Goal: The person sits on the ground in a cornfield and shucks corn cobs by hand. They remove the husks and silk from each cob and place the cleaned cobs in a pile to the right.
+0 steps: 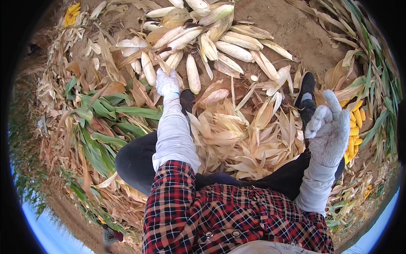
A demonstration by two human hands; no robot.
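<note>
My left hand [168, 83], in a white knit glove, reaches forward with its fingers closed round the near end of an unhusked ear of corn [174, 60] at the edge of a heap. More ears in pale, dry husks [237, 51] lie spread on the soil ahead; one ear [193, 74] rests just right of this hand. Raised at the right, my gloved right hand [332, 129] holds nothing, with two fingers stretched out and others partly bent. Behind it, bare yellow corn cobs [356, 120] lie in a pile on the ground.
Loose husks [262, 142] fill the ground between my legs. Green and brown corn leaves [110, 112] lie to the left, stalks [374, 63] along the right. A second group of yellow cobs [72, 13] sits at the far left. Part of another person [111, 235] shows at lower left.
</note>
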